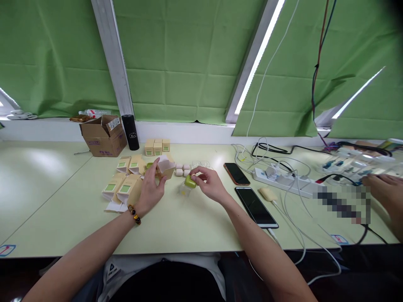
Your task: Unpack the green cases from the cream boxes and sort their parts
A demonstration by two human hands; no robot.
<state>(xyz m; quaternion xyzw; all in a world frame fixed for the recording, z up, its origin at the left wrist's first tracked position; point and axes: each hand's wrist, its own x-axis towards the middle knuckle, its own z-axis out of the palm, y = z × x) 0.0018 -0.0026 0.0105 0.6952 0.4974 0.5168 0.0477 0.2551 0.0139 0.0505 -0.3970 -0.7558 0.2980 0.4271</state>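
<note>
One small open box [166, 169] is gripped in the left hand [153, 186], one green case [190, 181] pinched in the right hand [210, 183], above the tabletop [78, 226] midway between front and back edges. Nearby, two phones [256, 206] and four flapped boxes [125, 188] are seen. The case is smooth, rounded, yellowish-green.

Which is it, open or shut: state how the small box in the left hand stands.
Open: the small box in the left hand shows a white flap standing up at its top.
</note>
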